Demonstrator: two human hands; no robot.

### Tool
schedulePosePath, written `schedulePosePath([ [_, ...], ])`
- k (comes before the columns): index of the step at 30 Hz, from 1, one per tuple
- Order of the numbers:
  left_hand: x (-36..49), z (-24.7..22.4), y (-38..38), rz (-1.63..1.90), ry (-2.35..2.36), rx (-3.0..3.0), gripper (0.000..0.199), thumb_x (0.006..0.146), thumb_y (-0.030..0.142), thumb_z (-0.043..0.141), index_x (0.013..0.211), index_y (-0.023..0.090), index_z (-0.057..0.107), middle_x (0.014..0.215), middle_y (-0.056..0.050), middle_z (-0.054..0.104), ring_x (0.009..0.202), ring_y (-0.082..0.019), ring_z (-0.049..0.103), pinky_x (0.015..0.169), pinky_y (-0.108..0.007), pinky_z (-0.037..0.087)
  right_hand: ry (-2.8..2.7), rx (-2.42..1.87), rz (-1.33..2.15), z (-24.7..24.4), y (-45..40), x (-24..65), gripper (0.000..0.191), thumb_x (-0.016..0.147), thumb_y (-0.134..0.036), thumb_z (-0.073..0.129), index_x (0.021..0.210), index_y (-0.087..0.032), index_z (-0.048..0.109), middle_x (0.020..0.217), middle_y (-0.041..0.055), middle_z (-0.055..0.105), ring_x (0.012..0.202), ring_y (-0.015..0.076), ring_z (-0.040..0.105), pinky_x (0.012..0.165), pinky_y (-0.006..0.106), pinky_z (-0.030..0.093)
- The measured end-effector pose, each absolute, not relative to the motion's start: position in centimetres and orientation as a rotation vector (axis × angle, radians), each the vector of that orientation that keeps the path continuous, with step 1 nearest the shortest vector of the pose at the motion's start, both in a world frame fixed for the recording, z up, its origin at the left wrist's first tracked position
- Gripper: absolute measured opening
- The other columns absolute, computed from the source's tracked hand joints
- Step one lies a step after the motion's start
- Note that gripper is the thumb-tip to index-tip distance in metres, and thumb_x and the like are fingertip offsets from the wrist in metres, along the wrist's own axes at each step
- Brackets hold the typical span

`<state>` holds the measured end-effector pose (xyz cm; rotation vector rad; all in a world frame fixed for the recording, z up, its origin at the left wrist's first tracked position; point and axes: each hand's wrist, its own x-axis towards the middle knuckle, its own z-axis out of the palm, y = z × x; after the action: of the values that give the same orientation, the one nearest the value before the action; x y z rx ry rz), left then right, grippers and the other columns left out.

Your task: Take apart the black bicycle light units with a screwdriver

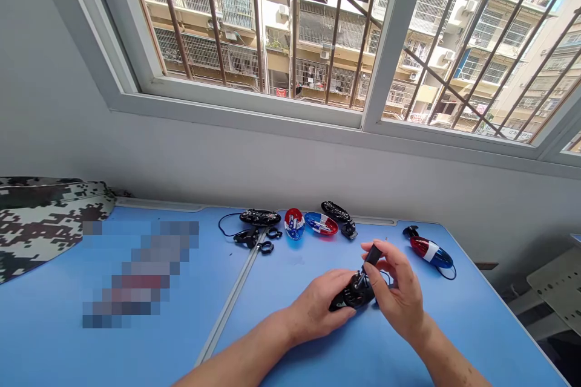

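Note:
My left hand (pixel 320 307) is closed around a black oval light housing (pixel 349 296), holding it low over the blue table (pixel 290 338). Between the fingers of my right hand (pixel 402 293) is a small screwdriver with a black handle (pixel 373 254). Its metal shaft points down into the housing, and the tip is hidden there. A thin black cable shows behind the right fingers. Just beyond my hands lie two glossy red, white and blue lens covers (pixel 295 224).
Two black oval housings (pixel 259 217) lie near the wall, with black ring clamps (pixel 266 247) beside one. At right rests a red, white and blue light (pixel 436 254) with a cable. Camouflage cloth (pixel 49 211) and a pixelated patch are at left. A barred window stands behind.

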<state>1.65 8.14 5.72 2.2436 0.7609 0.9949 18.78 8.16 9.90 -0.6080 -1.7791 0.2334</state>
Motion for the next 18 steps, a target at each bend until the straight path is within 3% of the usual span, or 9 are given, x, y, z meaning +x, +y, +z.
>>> schedulePosePath([
  [18, 1.59, 5.8, 8.14, 0.996, 0.765, 2.235, 0.036, 0.069, 0.007, 0.057, 0.103, 0.019, 0.058, 0.105, -0.006, 0.067, 0.093, -0.023, 0.059, 0.087, -0.034, 0.049, -1.791, -0.61, 0.246, 9.89, 8.06, 18.73, 0.041, 0.09, -0.007, 0.051, 0.127, -0.025, 0.046, 0.107, 0.009, 0.067, 0.087, 0.0168, 0.07, 0.065, 0.028, 0.062],
])
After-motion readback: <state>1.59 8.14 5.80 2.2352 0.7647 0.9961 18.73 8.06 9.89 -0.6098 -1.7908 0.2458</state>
